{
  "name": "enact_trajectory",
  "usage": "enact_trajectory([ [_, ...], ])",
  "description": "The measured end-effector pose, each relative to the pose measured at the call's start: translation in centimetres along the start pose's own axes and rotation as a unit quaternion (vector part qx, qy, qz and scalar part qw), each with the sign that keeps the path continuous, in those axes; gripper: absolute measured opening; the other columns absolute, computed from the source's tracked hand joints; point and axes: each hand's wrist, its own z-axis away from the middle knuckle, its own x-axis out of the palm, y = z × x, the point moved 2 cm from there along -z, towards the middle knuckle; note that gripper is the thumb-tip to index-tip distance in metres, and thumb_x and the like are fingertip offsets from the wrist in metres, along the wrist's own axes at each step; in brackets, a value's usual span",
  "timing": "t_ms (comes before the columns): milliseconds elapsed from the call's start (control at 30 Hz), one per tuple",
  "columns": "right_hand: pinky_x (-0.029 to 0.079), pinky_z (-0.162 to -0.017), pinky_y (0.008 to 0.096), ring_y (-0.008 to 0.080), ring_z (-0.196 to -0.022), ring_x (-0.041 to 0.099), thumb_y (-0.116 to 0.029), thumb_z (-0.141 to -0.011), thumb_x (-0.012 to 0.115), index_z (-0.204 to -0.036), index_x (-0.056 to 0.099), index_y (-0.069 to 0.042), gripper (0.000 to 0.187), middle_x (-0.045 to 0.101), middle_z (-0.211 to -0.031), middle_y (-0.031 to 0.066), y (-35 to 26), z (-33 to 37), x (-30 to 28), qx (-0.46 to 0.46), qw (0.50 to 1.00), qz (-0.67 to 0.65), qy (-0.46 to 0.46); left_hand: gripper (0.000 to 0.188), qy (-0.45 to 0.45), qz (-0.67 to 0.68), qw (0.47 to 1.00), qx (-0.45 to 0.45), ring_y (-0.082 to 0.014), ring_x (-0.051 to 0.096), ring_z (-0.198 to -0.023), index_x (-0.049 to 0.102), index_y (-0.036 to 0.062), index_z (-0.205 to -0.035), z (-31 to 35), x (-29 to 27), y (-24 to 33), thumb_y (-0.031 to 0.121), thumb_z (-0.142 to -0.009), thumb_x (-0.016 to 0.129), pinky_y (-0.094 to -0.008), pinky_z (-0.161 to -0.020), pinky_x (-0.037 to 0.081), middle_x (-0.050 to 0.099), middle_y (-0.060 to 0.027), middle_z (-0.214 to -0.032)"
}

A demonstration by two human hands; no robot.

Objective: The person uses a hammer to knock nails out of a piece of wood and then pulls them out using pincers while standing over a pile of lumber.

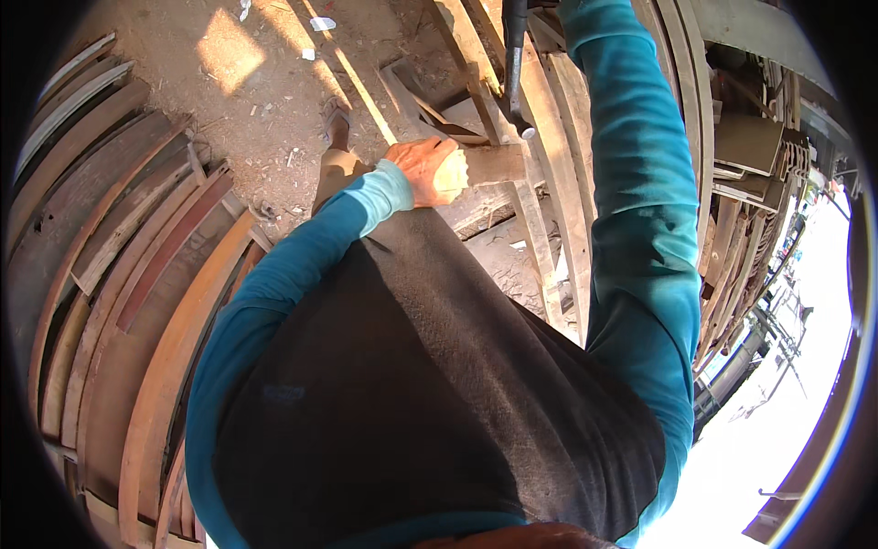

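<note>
My left hand (434, 171) is closed round the near end of a short reddish-brown wooden piece (496, 166), its knuckles turned up in the sunlight. The piece lies across a frame of long wooden boards (555, 146). My right arm (643, 174), in a teal sleeve, reaches to the top edge, where the hand is cut off from view. Beside that arm, a dark metal tool with a round shiny end (518, 82) hangs down over the boards; it looks like a hammer, but its upper part is out of the picture.
Curved wooden boards (137, 274) are stacked along the left. More timber (732, 256) is piled at the right, with bright daylight beyond. A thin wooden strip (352, 78) runs above the dirt floor (165, 46), which has scraps on it. My foot (337, 126) stands close by.
</note>
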Motion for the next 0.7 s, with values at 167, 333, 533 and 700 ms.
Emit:
enact_trajectory([
  [167, 0.034, -0.044, 0.0335, 0.0153, -0.045, 0.041, -0.037, -0.100, 0.062, -0.069, 0.051, -0.012, 0.042, 0.045, -0.056, 0.0009, 2.1, -4.3, 3.8, 0.065, 0.995, 0.059, -0.055, 0.080, -0.012, -0.052, 0.995, -0.082, -0.0364, 0.064, -0.107, 0.043, 0.0085, -0.140, -4.9, -0.3, 2.7, 0.046, -0.077, 0.076, -0.0466, -0.089, 0.053, 0.061, -0.0179, -0.114],
  [333, 0.034, -0.044, 0.0331, 0.0154, -0.046, 0.044, -0.035, -0.096, 0.067, -0.070, 0.056, -0.012, 0.037, 0.049, -0.056, 0.0005, 3.6, -3.2, 2.0, -0.013, 1.000, 0.007, 0.015, 0.087, -0.030, -0.043, 0.990, -0.133, -0.0377, 0.060, -0.117, 0.036, 0.0127, -0.150, -6.7, 1.7, 0.3, 0.049, -0.080, 0.074, -0.0482, -0.096, 0.049, 0.059, -0.0188, -0.126],
  [533, 0.033, -0.045, 0.0300, 0.0111, -0.049, 0.047, -0.027, -0.092, 0.071, -0.081, 0.066, -0.003, 0.027, 0.054, -0.060, -0.0007, 1.3, 3.3, 0.6, -0.045, 0.983, -0.130, 0.124, 0.084, -0.032, -0.022, 0.984, -0.171, -0.0392, 0.062, -0.118, 0.043, 0.0132, -0.144, -5.8, 0.8, 0.9, 0.050, -0.077, 0.077, -0.0477, -0.097, 0.051, 0.061, -0.0216, -0.131],
  [700, 0.033, -0.044, 0.0281, 0.0089, -0.048, 0.045, -0.023, -0.090, 0.072, -0.082, 0.064, -0.001, 0.025, 0.053, -0.061, -0.0020, -0.5, 4.8, 1.8, -0.148, 0.974, -0.107, 0.136, 0.082, -0.015, 0.016, 0.983, -0.182, -0.0399, 0.065, -0.113, 0.044, 0.0123, -0.145, -5.6, -1.8, 1.1, 0.050, -0.078, 0.074, -0.0463, -0.096, 0.053, 0.067, -0.0227, -0.122],
])
